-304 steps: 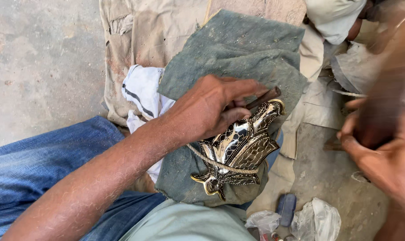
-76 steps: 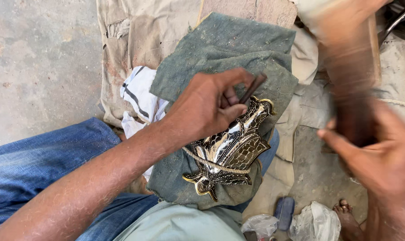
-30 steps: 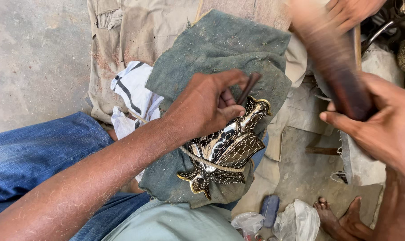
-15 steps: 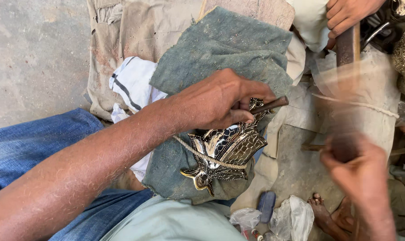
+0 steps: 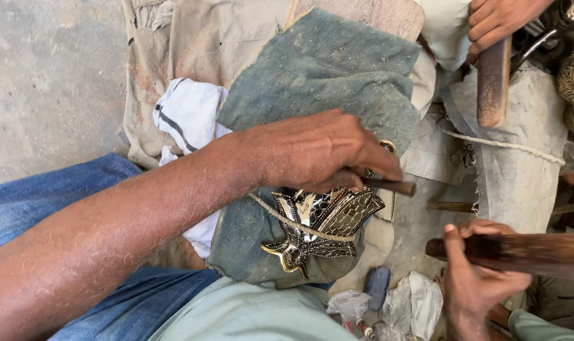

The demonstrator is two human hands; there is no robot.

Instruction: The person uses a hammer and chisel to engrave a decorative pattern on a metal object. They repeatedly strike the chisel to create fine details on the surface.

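My left hand (image 5: pixel 318 151) is shut on a thin dark metal punch (image 5: pixel 394 186) and rests on an ornate gold-and-black metal piece (image 5: pixel 325 227). The punch tip points right, past the ornament's upper edge. A cord (image 5: pixel 280 218) ties the ornament down across a padded grey-green cloth (image 5: pixel 325 69) in my lap. Low at the right, my right hand (image 5: pixel 476 278) grips a dark wooden mallet (image 5: pixel 533 252) held level, to the right of the punch and a little below it.
Another person's hand (image 5: pixel 498 19) at the top right holds a worn wooden stick (image 5: pixel 492 82) over pale sacking (image 5: pixel 527 164). A white cloth with a dark stripe (image 5: pixel 189 113) lies left of the pad. Plastic bags (image 5: pixel 413 303) sit below, and concrete floor (image 5: pixel 47 76) lies to the left.
My right hand has swung the mallet down from high at the right to low beside the punch. My left hand has slid right over the ornament, with the punch now lying flatter.
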